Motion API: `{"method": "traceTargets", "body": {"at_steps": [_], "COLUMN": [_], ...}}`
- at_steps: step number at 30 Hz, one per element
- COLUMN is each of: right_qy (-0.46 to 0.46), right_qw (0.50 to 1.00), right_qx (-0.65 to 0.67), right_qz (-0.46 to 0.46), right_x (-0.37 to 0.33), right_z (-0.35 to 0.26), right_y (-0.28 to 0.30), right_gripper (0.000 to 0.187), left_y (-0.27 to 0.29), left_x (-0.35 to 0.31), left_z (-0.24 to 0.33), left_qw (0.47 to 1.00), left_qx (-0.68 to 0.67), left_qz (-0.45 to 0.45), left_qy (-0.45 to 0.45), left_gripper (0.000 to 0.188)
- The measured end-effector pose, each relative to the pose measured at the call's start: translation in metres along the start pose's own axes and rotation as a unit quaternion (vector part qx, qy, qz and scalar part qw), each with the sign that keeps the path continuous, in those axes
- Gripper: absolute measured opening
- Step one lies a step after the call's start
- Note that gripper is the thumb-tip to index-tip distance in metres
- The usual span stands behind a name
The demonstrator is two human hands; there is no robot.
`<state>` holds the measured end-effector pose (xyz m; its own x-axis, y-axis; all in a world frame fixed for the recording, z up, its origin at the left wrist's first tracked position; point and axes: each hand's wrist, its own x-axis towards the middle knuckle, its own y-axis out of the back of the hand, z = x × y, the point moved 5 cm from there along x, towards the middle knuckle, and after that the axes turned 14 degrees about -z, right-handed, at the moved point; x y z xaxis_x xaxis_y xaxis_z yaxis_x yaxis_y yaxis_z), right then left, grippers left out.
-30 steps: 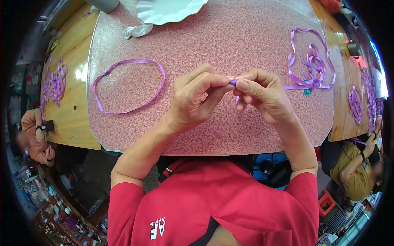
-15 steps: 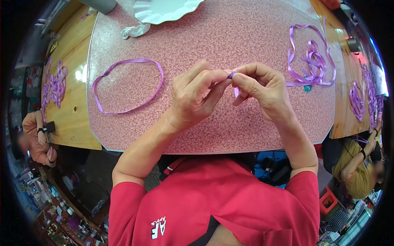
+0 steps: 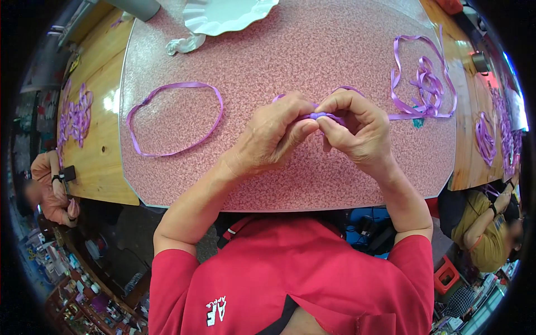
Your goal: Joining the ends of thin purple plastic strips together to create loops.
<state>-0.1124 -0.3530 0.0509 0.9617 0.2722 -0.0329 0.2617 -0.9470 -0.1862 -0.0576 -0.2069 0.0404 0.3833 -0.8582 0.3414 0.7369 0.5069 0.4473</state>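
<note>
Above the pink speckled table (image 3: pixel 279 61), my two hands meet at a purple ribbon (image 3: pixel 320 116). My left hand (image 3: pixel 277 129) pinches it between thumb and fingers from the left. From the other side my right hand (image 3: pixel 357 129) grips it the same way, and a small knot-like lump shows between the thumbs. Parts of this ribbon rise behind the fingers; the rest is hidden. To the left lies a closed loop of purple ribbon (image 3: pixel 192 85), flat on the table. Loose purple ribbon (image 3: pixel 429 84) is heaped at the right, over a small green piece (image 3: pixel 417 121).
A white plate with a wavy rim (image 3: pixel 223 27) and a crumpled white tissue (image 3: pixel 185 44) lie at the far left. More ribbons (image 3: pixel 76 114) rest on the wooden side table (image 3: pixel 103 156). People sit at both sides, with a red stool (image 3: pixel 446 277) at lower right.
Both hands have dipped slightly toward me and rolled, and the ribbon's knot-like lump now shows between them. A ribbon strand has come into sight behind my right hand.
</note>
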Motion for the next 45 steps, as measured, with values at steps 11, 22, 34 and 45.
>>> {"method": "traceTargets", "body": {"at_steps": [11, 22, 34, 45], "right_qy": [0.108, 0.055, 0.207, 0.128], "right_qw": [0.984, 0.996, 0.95, 0.991], "right_qx": [-0.143, -0.071, -0.233, -0.025], "right_qz": [-0.023, -0.013, 0.029, -0.02], "right_x": [-0.001, -0.001, -0.008, -0.003], "right_z": [-0.013, -0.009, -0.013, -0.004], "right_y": [0.002, 0.003, -0.004, -0.002], "right_gripper": [0.017, 0.015, 0.015, 0.012], "left_y": [0.002, 0.008, 0.004, 0.007], "left_x": [0.001, 0.0, -0.004, -0.003], "left_z": [0.005, 0.014, 0.013, 0.011], "left_qw": [0.997, 0.993, 0.995, 0.996], "left_qx": [0.029, 0.082, 0.057, 0.037], "left_qz": [0.062, 0.081, 0.085, 0.084], "left_qy": [-0.04, -0.023, 0.021, -0.024], "left_gripper": [0.01, 0.017, 0.012, 0.015]}}
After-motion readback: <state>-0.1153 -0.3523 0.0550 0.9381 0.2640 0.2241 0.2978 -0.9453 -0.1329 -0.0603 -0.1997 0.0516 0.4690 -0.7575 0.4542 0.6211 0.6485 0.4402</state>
